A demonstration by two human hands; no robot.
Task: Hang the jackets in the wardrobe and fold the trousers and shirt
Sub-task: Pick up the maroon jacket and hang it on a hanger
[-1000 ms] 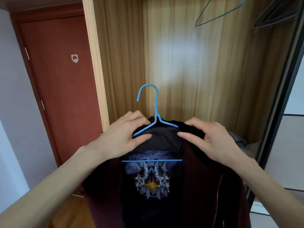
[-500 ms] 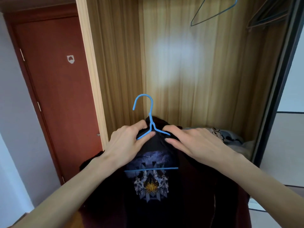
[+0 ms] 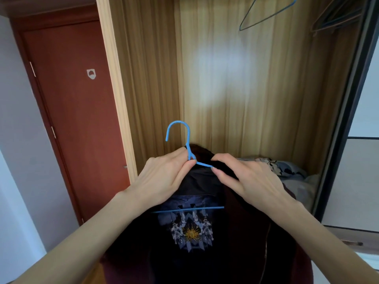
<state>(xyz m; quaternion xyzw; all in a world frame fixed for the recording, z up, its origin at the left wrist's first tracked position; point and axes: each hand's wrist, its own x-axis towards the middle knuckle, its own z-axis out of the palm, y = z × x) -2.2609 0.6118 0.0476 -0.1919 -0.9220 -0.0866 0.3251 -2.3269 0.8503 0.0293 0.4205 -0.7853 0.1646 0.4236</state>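
A dark maroon jacket [image 3: 242, 242] with a printed black lining hangs on a blue wire hanger [image 3: 187, 138] in front of the open wardrobe. My left hand [image 3: 164, 179] pinches the hanger at the base of its hook. My right hand [image 3: 246, 179] pinches the jacket's collar just right of the hook, over the hanger's right arm. The hanger's lower bar [image 3: 187, 209] shows across the lining. The jacket's lower part runs out of view.
The wardrobe [image 3: 235, 89] has wood-grain walls and bare wire hangers [image 3: 266, 13] hanging at the top. Folded patterned fabric [image 3: 287, 171] lies on its floor at right. A red door [image 3: 71, 109] stands left; a dark sliding-door frame [image 3: 348, 119] runs along the right.
Both hands have slid inward along the hanger toward the hook. My left hand now pinches the hook's base and my right hand has gathered the collar beside it.
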